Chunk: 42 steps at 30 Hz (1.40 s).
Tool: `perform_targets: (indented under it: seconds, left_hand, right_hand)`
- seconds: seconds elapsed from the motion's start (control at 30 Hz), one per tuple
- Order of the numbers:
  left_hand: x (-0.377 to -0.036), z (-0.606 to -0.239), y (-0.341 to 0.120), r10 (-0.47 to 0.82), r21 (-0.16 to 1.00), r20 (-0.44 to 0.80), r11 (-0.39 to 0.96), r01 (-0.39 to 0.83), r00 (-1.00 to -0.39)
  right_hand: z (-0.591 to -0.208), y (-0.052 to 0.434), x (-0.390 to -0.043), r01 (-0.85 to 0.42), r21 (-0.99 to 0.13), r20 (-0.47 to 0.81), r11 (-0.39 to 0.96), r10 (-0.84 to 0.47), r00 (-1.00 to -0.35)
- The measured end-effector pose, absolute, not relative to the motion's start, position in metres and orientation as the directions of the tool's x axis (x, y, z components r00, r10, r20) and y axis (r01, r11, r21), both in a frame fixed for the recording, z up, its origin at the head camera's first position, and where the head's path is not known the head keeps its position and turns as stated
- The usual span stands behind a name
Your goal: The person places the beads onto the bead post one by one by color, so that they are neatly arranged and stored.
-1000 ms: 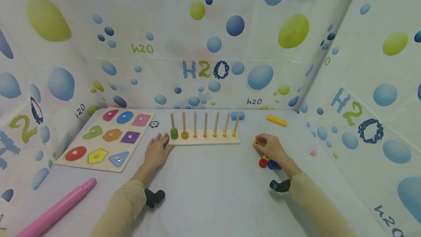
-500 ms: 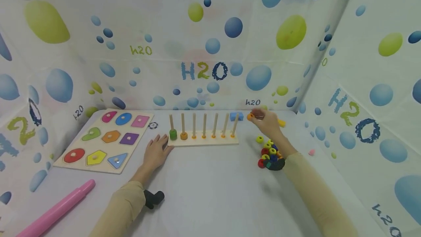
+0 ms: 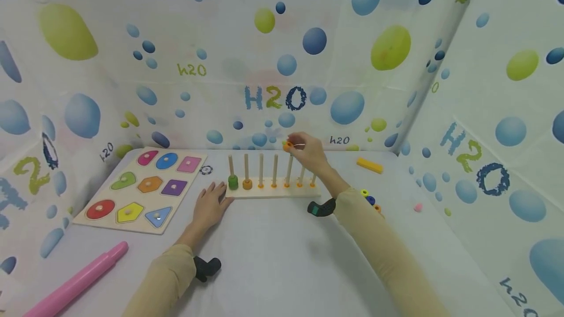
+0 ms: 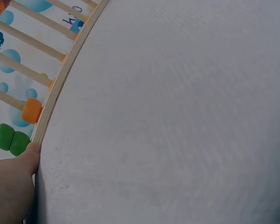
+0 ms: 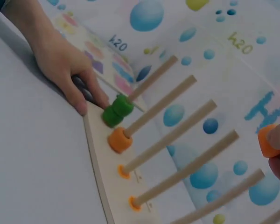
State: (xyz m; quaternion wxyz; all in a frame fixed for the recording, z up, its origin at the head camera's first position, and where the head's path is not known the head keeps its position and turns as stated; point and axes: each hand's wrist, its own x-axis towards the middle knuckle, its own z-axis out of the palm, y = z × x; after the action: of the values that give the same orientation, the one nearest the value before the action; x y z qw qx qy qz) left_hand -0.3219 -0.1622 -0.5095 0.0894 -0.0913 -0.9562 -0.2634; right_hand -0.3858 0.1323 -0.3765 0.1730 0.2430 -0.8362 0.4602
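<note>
My right hand (image 3: 308, 154) pinches an orange bead (image 3: 288, 147) between thumb and fingers, up near the tops of the pegs. In the right wrist view that bead (image 5: 268, 141) shows at the right edge, apart from the pegs. Below stands a wooden peg board (image 3: 273, 193) with a row of upright pegs. Two green beads (image 5: 118, 111) are stacked on the leftmost peg, and one orange bead (image 5: 120, 139) sits on the second. My left hand (image 3: 209, 205) rests at the board's left end, its thumb touching the front corner in the left wrist view.
Several loose beads (image 3: 371, 200) lie to the right, partly hidden by the right sleeve. A yellow block (image 3: 370, 165) sits behind them, a small pink piece (image 3: 418, 207) farther right. At left lie a shape puzzle board (image 3: 152, 200) and a thick pink marker-like tube (image 3: 79, 280).
My right hand has lifted the orange bead from beside the loose pile and carried it up and left, over the peg board. The left hand has stayed at the board's end.
</note>
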Motion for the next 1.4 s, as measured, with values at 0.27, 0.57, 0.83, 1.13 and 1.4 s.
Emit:
perform_targets:
  seconds: [0.27, 0.57, 0.83, 1.13, 1.4]
  left_hand:
    - [-0.320, -0.509, -0.164, 0.122, 0.479, 0.239, 0.848, 0.226, -0.963]
    - [-0.325, -0.515, -0.159, 0.139, 0.472, 0.230, 0.850, 0.236, -0.963]
    - [-0.324, -0.512, -0.160, 0.124, 0.474, 0.220, 0.853, 0.217, -0.968]
    - [-0.322, -0.511, -0.159, 0.127, 0.475, 0.206, 0.854, 0.213, -0.970]
    - [-0.322, -0.509, -0.162, 0.120, 0.473, 0.224, 0.854, 0.215, -0.967]
  right_hand:
    - [-0.379, 0.072, -0.389, -0.644, -0.660, 0.526, 0.387, -0.373, -0.764]
    - [-0.379, 0.045, -0.387, -0.670, -0.617, 0.491, 0.414, -0.463, -0.738]
    - [-0.384, 0.039, -0.390, -0.674, -0.597, 0.479, 0.436, -0.480, -0.735]
    - [-0.380, 0.050, -0.385, -0.649, -0.629, 0.475, 0.428, -0.449, -0.757]
    - [-0.370, 0.101, -0.381, -0.598, -0.706, 0.503, 0.380, -0.325, -0.801]
